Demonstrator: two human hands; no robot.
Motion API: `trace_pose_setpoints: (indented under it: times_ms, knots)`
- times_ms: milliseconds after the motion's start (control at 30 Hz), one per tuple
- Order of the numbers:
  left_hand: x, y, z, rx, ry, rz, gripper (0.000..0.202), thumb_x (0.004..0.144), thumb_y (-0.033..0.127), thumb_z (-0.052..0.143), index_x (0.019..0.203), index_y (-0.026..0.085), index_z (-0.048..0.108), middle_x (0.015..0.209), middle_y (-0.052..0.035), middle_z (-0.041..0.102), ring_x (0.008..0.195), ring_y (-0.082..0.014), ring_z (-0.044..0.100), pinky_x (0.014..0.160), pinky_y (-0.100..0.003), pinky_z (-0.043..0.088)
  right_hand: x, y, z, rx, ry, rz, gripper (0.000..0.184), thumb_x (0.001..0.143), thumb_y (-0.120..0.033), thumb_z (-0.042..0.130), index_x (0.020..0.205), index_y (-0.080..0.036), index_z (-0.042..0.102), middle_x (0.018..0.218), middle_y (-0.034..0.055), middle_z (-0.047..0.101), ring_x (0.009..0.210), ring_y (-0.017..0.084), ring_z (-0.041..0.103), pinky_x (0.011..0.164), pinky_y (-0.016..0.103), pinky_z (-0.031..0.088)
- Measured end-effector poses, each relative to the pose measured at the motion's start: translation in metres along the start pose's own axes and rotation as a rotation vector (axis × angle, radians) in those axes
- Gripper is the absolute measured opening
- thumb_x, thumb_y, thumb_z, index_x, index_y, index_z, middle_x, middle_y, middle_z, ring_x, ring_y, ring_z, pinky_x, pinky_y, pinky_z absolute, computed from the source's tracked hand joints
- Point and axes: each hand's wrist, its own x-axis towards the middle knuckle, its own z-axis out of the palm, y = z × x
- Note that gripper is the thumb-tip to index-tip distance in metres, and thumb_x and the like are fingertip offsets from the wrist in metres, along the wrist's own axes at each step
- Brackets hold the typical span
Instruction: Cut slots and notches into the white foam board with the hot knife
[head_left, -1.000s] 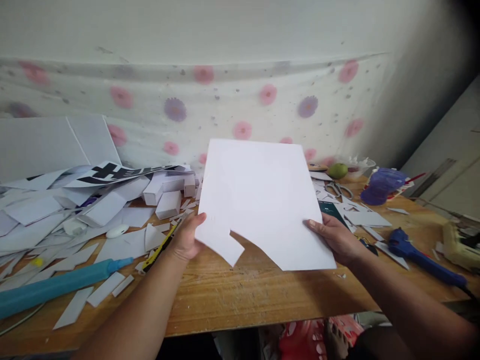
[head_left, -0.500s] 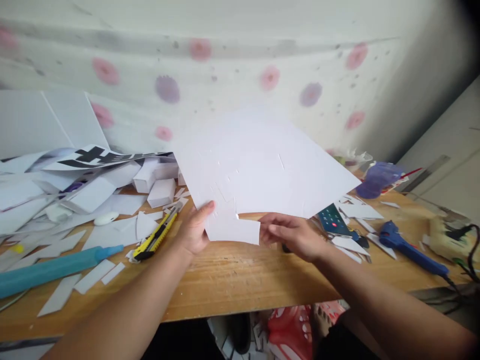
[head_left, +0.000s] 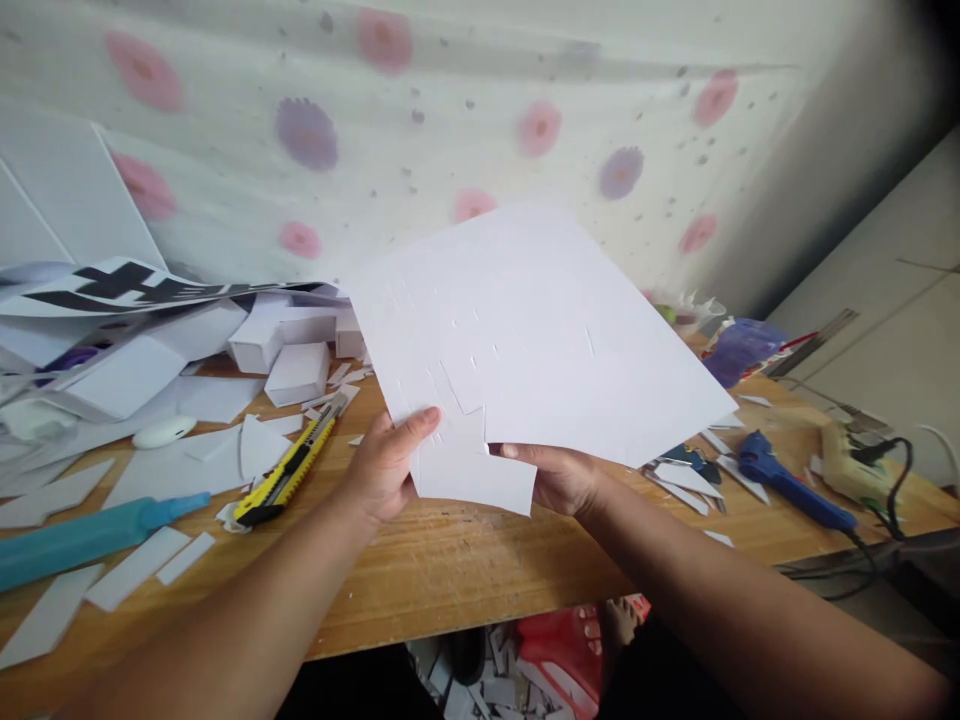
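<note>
A large white foam board [head_left: 540,340] with short cut slits is lifted above the wooden table, a notch in its near edge. My left hand [head_left: 386,460] grips its near left side, thumb on top and fingers underneath. My right hand [head_left: 566,478] is closed at the notch, its thumb along the cut edge and its other fingers hidden beneath the narrow tab. Left of my left hand, a yellow utility knife [head_left: 289,465] lies on the table. Scraps and a blue glue gun [head_left: 795,485] lie to the right.
White offcuts [head_left: 139,565], small white boxes [head_left: 298,373] and a teal tube-like tool [head_left: 97,540] cover the left of the wooden table [head_left: 450,570]. A purple container [head_left: 742,350] stands at the back right. Cables [head_left: 892,500] run near the right edge. Below are more scraps and a red sandal [head_left: 559,650].
My right hand has moved in from the tab's right end to the notch, its fingers now under the board. The board has tilted and lowered slightly, and the view has shifted.
</note>
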Motion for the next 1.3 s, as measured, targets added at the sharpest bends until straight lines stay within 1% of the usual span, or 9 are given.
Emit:
trace_pose_setpoints:
  times_ms: [167, 233, 300, 400, 567, 700, 900, 1100, 1300]
  knots:
    - [0.0, 0.002, -0.001, -0.002, -0.005, 0.015, 0.056, 0.066, 0.041, 0.089, 0.112, 0.013, 0.072, 0.104, -0.015, 0.079, 0.095, -0.0349, 0.075, 0.077, -0.042, 0.064, 0.0, 0.001, -0.003, 0.069, 0.009, 0.044, 0.046, 0.058, -0.037, 0.091, 0.099, -0.021, 0.077, 0.105, 0.0073, 0.077, 0.097, 0.026, 0.069, 0.079, 0.036, 0.057]
    - [0.002, 0.002, -0.001, -0.002, 0.041, 0.057, 0.057, 0.065, 0.04, 0.089, 0.112, 0.014, 0.072, 0.107, -0.0143, 0.078, 0.101, -0.0354, 0.074, 0.082, -0.044, 0.063, 0.001, 0.002, -0.004, 0.06, 0.04, 0.011, 0.038, 0.061, -0.044, 0.088, 0.089, -0.019, 0.079, 0.098, 0.0083, 0.076, 0.086, 0.024, 0.068, 0.068, 0.033, 0.056]
    - [0.005, 0.001, -0.002, 0.002, 0.102, 0.103, 0.055, 0.065, 0.038, 0.09, 0.111, 0.014, 0.072, 0.111, -0.0133, 0.078, 0.105, -0.0348, 0.072, 0.087, -0.044, 0.062, 0.002, 0.004, -0.004, 0.001, 0.1, -0.028, 0.041, 0.066, -0.053, 0.084, 0.089, -0.019, 0.08, 0.096, 0.0097, 0.076, 0.081, 0.023, 0.066, 0.061, 0.032, 0.054]
    - [0.009, -0.001, -0.001, 0.002, 0.167, 0.15, 0.052, 0.065, 0.037, 0.089, 0.11, 0.016, 0.072, 0.115, -0.0115, 0.077, 0.112, -0.0324, 0.07, 0.092, -0.041, 0.06, 0.005, 0.007, -0.005, -0.107, 0.266, -0.101, 0.045, 0.073, -0.059, 0.078, 0.094, -0.02, 0.079, 0.096, 0.0095, 0.075, 0.082, 0.022, 0.065, 0.064, 0.032, 0.054]
    - [0.009, -0.005, 0.002, 0.021, 0.174, 0.144, 0.056, 0.065, 0.036, 0.09, 0.116, 0.021, 0.071, 0.11, -0.0074, 0.079, 0.113, -0.0342, 0.07, 0.096, -0.046, 0.059, 0.007, 0.009, -0.008, -0.233, 0.489, -0.183, 0.035, 0.071, -0.052, 0.08, 0.082, -0.019, 0.075, 0.092, 0.0092, 0.074, 0.078, 0.019, 0.064, 0.072, 0.034, 0.052]
    - [0.007, -0.01, 0.004, 0.056, 0.181, 0.134, 0.06, 0.065, 0.037, 0.09, 0.121, 0.025, 0.07, 0.111, -0.0051, 0.079, 0.114, -0.0363, 0.07, 0.093, -0.048, 0.062, 0.011, 0.011, -0.007, -0.271, 0.496, -0.187, 0.038, 0.068, -0.051, 0.083, 0.084, -0.016, 0.077, 0.092, 0.0116, 0.076, 0.078, 0.021, 0.064, 0.072, 0.036, 0.051]
    - [0.002, -0.022, 0.007, 0.112, 0.088, 0.047, 0.075, 0.068, 0.034, 0.089, 0.138, 0.028, 0.061, 0.125, -0.0059, 0.074, 0.125, -0.0361, 0.064, 0.099, -0.047, 0.06, 0.02, 0.018, -0.006, -0.289, 0.589, -0.195, 0.04, 0.059, -0.045, 0.092, 0.08, -0.016, 0.073, 0.091, 0.0102, 0.076, 0.089, 0.026, 0.068, 0.078, 0.038, 0.053]
    - [-0.001, -0.026, 0.005, 0.164, 0.007, -0.063, 0.088, 0.064, 0.039, 0.09, 0.144, 0.026, 0.056, 0.137, -0.0106, 0.068, 0.131, -0.0415, 0.057, 0.105, -0.055, 0.055, 0.022, 0.013, -0.002, -0.268, 0.607, -0.128, 0.039, 0.056, -0.038, 0.095, 0.068, -0.017, 0.064, 0.081, 0.0059, 0.072, 0.079, 0.021, 0.066, 0.075, 0.035, 0.053]
    - [0.003, -0.04, -0.006, 0.422, -0.034, 0.142, 0.064, 0.076, 0.045, 0.082, 0.135, 0.027, 0.064, 0.137, -0.0073, 0.067, 0.139, -0.0387, 0.05, 0.123, -0.057, 0.033, 0.019, 0.009, -0.003, -0.326, 0.607, -0.115, 0.032, 0.062, -0.033, 0.091, 0.065, -0.017, 0.063, 0.071, 0.0026, 0.067, 0.069, 0.016, 0.06, 0.071, 0.032, 0.05]
